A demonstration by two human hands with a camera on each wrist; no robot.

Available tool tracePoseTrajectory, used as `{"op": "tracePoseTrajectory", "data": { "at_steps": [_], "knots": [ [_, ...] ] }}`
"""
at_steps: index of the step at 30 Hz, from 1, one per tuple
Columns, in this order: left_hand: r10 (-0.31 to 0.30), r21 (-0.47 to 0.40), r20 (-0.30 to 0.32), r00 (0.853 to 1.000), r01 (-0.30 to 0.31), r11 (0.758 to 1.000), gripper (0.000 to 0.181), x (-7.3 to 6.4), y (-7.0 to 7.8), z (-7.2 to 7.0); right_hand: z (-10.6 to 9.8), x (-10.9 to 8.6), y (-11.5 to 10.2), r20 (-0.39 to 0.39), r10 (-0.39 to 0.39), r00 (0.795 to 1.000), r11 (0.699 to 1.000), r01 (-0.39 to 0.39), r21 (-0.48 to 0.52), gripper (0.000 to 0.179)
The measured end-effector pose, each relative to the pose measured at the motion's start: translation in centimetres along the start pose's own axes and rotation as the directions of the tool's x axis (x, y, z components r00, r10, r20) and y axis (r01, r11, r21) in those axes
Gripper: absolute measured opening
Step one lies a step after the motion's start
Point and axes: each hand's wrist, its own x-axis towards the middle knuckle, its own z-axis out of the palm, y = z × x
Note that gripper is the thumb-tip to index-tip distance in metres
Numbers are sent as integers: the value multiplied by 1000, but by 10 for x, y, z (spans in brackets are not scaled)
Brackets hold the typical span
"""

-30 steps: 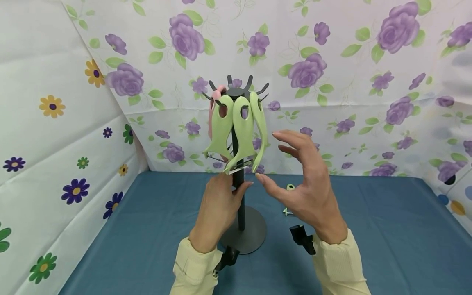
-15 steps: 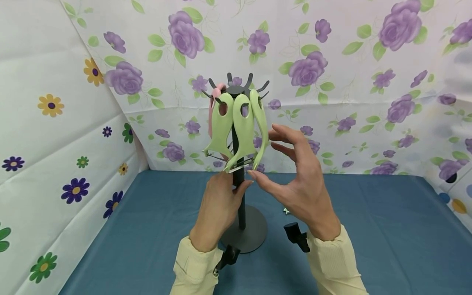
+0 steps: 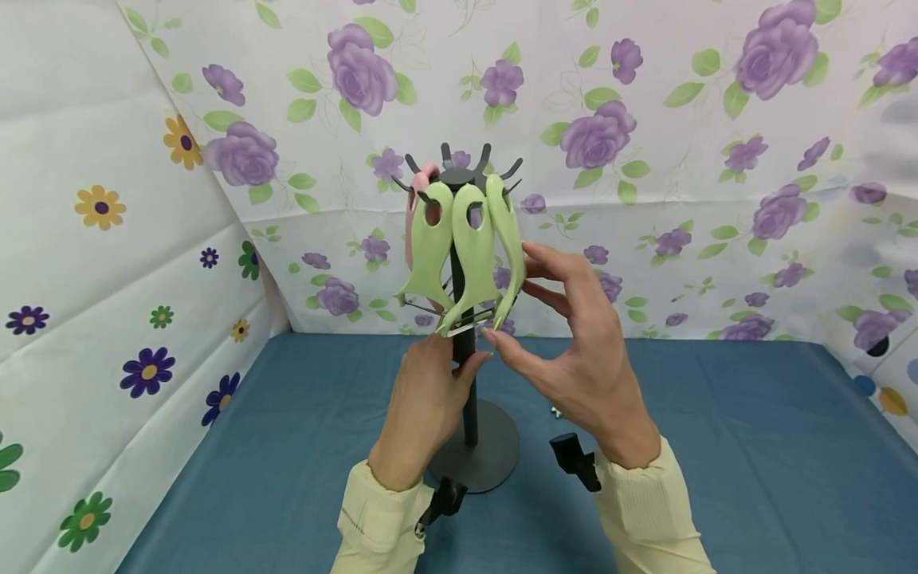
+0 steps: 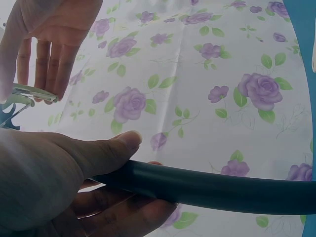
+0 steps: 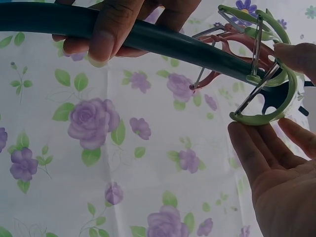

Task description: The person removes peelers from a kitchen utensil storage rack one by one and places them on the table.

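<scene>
In the head view a dark grey stand with a pole (image 3: 469, 414) holds vegetable peelers on hooks round its top. My left hand (image 3: 419, 399) grips the pole below them, its thumb along the front. Three green peelers hang at the front and right. My right hand (image 3: 591, 351) holds the rightmost green peeler (image 3: 512, 249), with the thumb at its lower end and the fingers at its outer side. In the right wrist view this peeler's blade (image 5: 256, 89) lies between thumb and fingers. Beside it hang the middle green peeler (image 3: 472, 239) and the left one (image 3: 430, 255).
A pink peeler (image 3: 423, 180) hangs at the stand's left back. Bare hooks (image 3: 486, 155) point up at the rear. The round base (image 3: 495, 462) stands on a blue cloth (image 3: 753, 462). A small light green piece (image 3: 556, 412) lies behind my right wrist. Flowered sheets (image 3: 688, 159) enclose the back.
My right hand has moved left to the rightmost green peeler, its thumb and fingers closing in on it. My left hand has stayed on the pole.
</scene>
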Motion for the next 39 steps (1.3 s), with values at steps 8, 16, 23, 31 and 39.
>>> {"op": "tracePoseTrajectory", "data": {
  "at_steps": [8, 16, 23, 31, 39],
  "knots": [
    [4, 12, -1, 1000, -4, 1000, 22, 0, 1, 0, -4, 1, -3, -6, -10, 1000, 1000, 10, -21, 82],
    [-2, 3, -3, 1000, 2, 1000, 21, -1, 0, 1, -7, 2, -5, -18, -20, 1000, 1000, 19, -23, 84],
    [-4, 13, -3, 1000, 4, 1000, 20, -1, 0, 0, -13, 3, -8, -47, -32, 998, 999, 31, -29, 86],
    [15, 13, -7, 1000, -15, 1000, 21, -1, 0, 1, -18, 3, -8, -57, -52, 997, 998, 49, -50, 86],
    [16, 21, -9, 1000, -16, 1000, 20, -1, 0, 1, -23, 1, -9, -57, -23, 998, 996, 18, -87, 88]
  ]
}}
